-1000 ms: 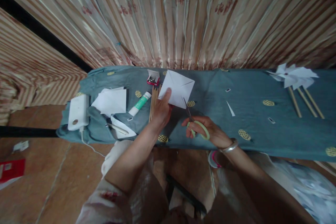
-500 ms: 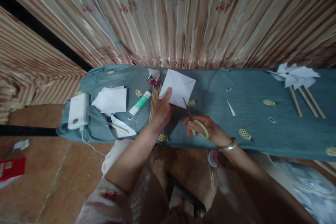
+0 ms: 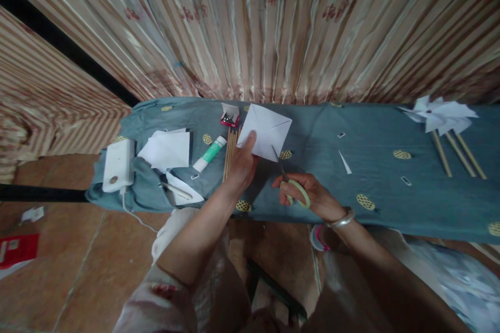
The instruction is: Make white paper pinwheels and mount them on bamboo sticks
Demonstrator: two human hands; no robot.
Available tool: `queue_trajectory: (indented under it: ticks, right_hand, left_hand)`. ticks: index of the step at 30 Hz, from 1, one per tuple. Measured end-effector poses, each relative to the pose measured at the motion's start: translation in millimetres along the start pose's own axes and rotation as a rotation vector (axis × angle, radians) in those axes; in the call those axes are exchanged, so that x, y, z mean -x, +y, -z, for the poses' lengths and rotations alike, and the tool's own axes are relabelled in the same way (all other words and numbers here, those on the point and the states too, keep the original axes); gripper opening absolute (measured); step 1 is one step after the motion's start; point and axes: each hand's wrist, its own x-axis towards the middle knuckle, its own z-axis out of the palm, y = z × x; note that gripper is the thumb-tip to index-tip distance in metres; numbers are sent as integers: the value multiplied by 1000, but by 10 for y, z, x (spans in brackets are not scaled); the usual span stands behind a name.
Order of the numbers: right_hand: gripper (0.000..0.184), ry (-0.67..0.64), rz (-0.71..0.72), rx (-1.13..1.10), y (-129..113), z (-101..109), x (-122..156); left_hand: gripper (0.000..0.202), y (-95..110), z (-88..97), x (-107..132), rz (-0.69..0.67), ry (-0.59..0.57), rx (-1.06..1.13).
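A square sheet of white paper (image 3: 265, 127) is pinched in my left hand (image 3: 242, 164), thumb on top near its left corner. It has crease lines and a slit running in from the right corner. My right hand (image 3: 302, 192) grips scissors (image 3: 299, 193) with pale green handles, fingers through the loops. The blades reach the paper's lower corner, where they overlap its edge. Beneath and beside my left hand lie several wooden sticks (image 3: 230, 148), partly hidden by it. A small red box (image 3: 229, 115) with shiny metal bits inside stands behind them.
Left of the sticks lie a green-and-white glue stick (image 3: 210, 154), stacked white paper (image 3: 170, 149), a pen (image 3: 177, 190) and a white corded device (image 3: 117, 165). Paper pinwheels (image 3: 439, 114) on sticks rest at the far right. A paper sliver (image 3: 345, 162) lies on the blue-grey cloth (image 3: 383, 125).
Both hands keep nearly the same place. The scissors have shifted very slightly at the paper's lower corner; the whole view has moved a touch.
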Motion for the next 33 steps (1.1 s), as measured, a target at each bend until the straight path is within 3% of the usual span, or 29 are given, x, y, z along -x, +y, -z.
queue_trajectory:
  ticks: [11,20,33]
  right_hand:
    - [48,11,-8,-29,37,-13,-10]
    - [49,40,-66,-104,50,-39,-33]
    - [47,93,-33,-86,51,-50,-40]
  left_hand:
    - [28,-6,23,-17,-45,-3,-28]
    - [22,0,16,-5,3,24,18]
    - [22,-27,7,33,61,0,44]
